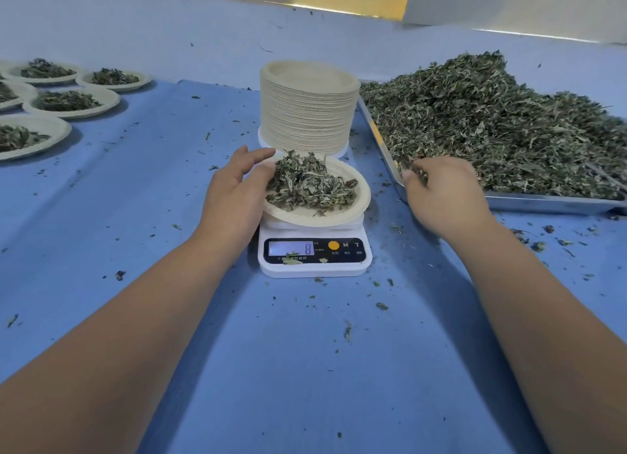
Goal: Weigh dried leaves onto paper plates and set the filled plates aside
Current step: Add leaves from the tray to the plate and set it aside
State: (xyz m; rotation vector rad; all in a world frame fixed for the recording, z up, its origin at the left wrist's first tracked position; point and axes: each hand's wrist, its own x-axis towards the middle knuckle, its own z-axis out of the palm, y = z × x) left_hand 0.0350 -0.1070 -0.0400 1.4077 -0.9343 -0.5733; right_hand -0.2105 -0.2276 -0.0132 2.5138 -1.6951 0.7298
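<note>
A paper plate (353, 207) heaped with dried leaves (310, 185) sits tilted on a white digital scale (314, 255) at the centre. My left hand (234, 196) holds the plate's left rim, thumb on top. My right hand (444, 192) reaches over the near corner of a metal tray (543, 204), its curled fingers in the big pile of dried leaves (502, 124); what they hold is hidden. Behind the scale stands a tall stack of empty paper plates (307, 111).
Several filled plates (71, 102) lie at the far left on the blue table cover (305, 369). Leaf crumbs are scattered around the scale and near the tray. A pale wall runs along the back.
</note>
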